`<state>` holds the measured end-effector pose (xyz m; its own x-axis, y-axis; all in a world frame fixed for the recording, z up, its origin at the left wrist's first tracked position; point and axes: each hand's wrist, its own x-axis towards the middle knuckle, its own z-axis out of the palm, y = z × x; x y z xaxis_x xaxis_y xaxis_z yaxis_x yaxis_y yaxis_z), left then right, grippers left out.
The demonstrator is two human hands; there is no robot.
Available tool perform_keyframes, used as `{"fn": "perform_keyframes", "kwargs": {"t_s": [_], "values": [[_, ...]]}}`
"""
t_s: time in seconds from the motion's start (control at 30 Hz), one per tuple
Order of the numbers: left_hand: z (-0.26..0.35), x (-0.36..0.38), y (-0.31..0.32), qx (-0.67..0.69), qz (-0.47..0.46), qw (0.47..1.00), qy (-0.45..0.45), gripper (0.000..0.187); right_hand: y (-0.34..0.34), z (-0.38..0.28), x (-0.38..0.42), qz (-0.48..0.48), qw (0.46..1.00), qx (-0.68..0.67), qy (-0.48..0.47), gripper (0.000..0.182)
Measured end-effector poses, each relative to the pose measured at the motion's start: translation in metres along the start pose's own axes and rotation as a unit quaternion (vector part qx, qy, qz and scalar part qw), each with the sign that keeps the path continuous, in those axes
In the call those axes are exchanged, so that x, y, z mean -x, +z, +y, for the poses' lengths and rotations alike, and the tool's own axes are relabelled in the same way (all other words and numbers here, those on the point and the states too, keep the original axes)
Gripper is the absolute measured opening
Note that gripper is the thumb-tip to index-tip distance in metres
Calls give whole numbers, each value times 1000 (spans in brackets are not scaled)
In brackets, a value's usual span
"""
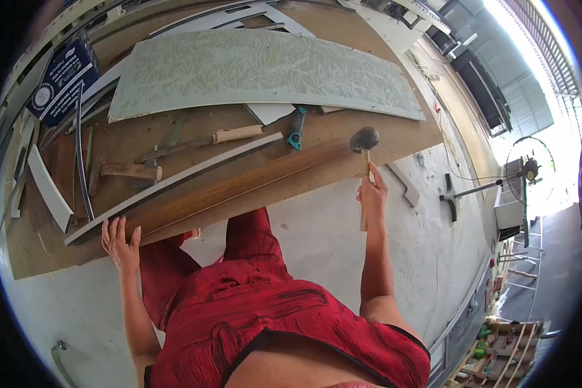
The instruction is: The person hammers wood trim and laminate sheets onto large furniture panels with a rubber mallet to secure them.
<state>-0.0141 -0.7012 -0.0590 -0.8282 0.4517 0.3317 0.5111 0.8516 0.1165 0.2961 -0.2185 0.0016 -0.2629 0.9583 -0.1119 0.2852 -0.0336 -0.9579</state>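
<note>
My right hand is closed round the pale wooden handle of a mallet. The mallet's dark, rounded head overlaps the right end of a long brown wooden strip in this view. At the strip's left end rests my left hand, fingertips on the wood and thumb spread away from the fingers. A narrow white-topped strip runs alongside the brown one, its left end close to my left fingers. Both strips lie along the near side of the brown worktable.
A large pale patterned panel covers the table's far side. Before it lie a hammer, a tool with a pale wooden handle and a teal-handled tool. A blue box stands left; a fan is at right.
</note>
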Motion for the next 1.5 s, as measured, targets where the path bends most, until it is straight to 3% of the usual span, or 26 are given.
{"fn": "perform_keyframes", "kwargs": {"t_s": [0.13,0.23,0.33,0.83,1.03,1.23,1.33,1.5], "values": [[-2,4,9,2,41,999,1,46,2,10,5,-34,999,-16,-12,41],[-4,4,13,6,61,998,12,44,10,6,8,-28,999,46,7,41],[-2,4,11,11,65,998,10,43,13,3,21,-44,999,-2,-23,41],[7,1,6,0,86,996,-3,39,34,13,39,-63,996,54,-18,43],[6,0,13,-7,112,994,-3,36,40,-7,62,-101,994,-43,-13,43],[8,-2,10,0,145,989,7,33,59,-15,93,-160,985,7,-60,44],[9,-3,3,15,138,990,4,32,70,-3,96,-197,976,92,11,44],[3,-14,-4,53,135,989,42,22,75,-24,104,-191,980,47,-33,45]]}}
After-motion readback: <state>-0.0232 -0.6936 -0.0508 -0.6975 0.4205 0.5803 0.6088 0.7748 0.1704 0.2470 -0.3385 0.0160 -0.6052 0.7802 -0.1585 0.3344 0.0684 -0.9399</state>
